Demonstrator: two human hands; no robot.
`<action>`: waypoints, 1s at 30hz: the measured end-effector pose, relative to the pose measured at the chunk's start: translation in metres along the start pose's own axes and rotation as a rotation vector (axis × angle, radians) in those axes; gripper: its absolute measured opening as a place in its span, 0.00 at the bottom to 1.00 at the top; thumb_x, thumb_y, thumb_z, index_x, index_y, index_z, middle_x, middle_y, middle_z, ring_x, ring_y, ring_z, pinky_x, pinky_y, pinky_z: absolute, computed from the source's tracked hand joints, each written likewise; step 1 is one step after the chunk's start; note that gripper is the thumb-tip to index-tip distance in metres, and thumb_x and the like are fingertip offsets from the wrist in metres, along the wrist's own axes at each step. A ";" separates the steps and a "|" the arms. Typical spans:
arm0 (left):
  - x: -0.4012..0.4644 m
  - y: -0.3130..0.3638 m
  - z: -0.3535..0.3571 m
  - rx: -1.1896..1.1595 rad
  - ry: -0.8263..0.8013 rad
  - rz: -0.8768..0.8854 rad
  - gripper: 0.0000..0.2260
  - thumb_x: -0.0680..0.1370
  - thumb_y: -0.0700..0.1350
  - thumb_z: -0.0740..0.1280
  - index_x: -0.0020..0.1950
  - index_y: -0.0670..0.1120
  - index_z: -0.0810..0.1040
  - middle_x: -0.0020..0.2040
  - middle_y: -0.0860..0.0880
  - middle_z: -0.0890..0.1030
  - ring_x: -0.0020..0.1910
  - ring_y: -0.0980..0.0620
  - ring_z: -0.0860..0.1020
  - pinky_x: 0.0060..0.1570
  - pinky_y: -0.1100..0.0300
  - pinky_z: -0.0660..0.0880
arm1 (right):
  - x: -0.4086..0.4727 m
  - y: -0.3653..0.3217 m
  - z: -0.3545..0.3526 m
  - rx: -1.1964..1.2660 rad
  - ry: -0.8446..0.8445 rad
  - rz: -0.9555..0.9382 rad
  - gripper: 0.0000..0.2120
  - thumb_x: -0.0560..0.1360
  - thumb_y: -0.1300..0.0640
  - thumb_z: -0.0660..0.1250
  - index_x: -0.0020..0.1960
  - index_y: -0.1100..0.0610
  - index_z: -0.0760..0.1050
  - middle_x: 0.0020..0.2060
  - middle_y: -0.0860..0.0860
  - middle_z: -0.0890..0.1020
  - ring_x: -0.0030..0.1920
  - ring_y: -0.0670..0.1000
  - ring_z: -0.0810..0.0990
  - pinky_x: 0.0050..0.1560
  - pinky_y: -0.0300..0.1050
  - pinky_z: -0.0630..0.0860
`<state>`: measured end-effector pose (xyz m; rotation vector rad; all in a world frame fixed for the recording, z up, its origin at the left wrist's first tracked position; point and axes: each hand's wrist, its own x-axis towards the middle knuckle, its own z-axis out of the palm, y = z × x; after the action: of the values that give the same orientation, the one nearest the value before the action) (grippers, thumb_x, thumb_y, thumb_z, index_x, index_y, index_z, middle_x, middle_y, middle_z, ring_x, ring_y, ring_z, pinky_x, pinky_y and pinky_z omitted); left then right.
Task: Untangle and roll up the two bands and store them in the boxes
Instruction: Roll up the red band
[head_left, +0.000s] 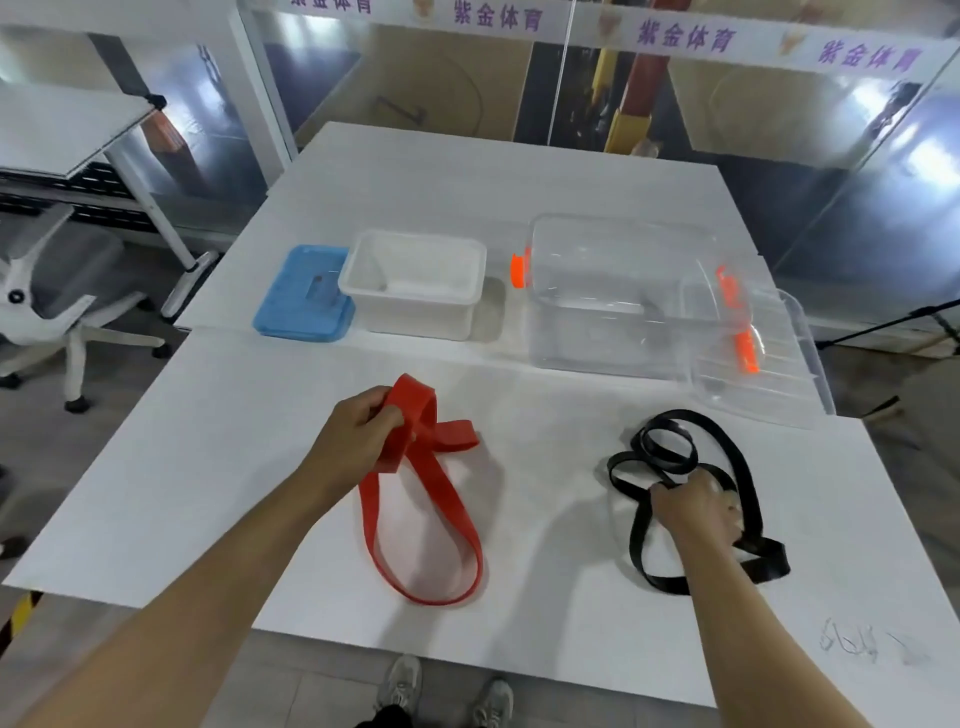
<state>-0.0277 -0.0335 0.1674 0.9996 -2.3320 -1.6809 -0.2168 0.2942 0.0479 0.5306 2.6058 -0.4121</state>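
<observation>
Near the middle of the surface (519, 208), the left hand (358, 441) holds the top of the red band (421, 519), fingers curled around its folded part, while the long loop lies toward the near edge. Toward the right edge, the right hand (696, 512) grips the black band (670, 452), which lies in several tangled loops. At the far edge stand the white box (415, 283) and the clear box (613, 301), both open. The untangling step seems just begun. Next, each band probably needs to be pulled straight before rolling.
</observation>
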 end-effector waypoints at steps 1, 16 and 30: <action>0.000 -0.001 -0.001 -0.012 -0.001 -0.004 0.11 0.82 0.40 0.61 0.49 0.50 0.82 0.42 0.47 0.85 0.42 0.52 0.82 0.37 0.61 0.81 | -0.008 -0.006 0.003 -0.030 0.013 -0.025 0.30 0.79 0.47 0.67 0.76 0.56 0.65 0.75 0.65 0.64 0.72 0.67 0.68 0.72 0.61 0.67; -0.019 0.006 0.004 -0.115 -0.225 0.040 0.12 0.83 0.41 0.62 0.57 0.57 0.80 0.50 0.53 0.85 0.52 0.54 0.83 0.51 0.51 0.84 | -0.162 -0.157 0.034 0.900 -1.034 -0.269 0.33 0.84 0.37 0.53 0.66 0.63 0.80 0.51 0.58 0.85 0.53 0.59 0.81 0.64 0.55 0.76; -0.034 0.017 -0.028 -0.034 -0.368 0.139 0.08 0.84 0.43 0.62 0.55 0.49 0.80 0.49 0.47 0.84 0.47 0.55 0.84 0.46 0.58 0.81 | -0.146 -0.208 -0.019 1.236 -0.829 -0.150 0.20 0.77 0.54 0.74 0.67 0.61 0.79 0.56 0.58 0.86 0.51 0.57 0.84 0.45 0.48 0.83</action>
<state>0.0029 -0.0343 0.2026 0.5424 -2.5047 -1.9786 -0.1921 0.0747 0.1745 0.3687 1.3579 -1.8392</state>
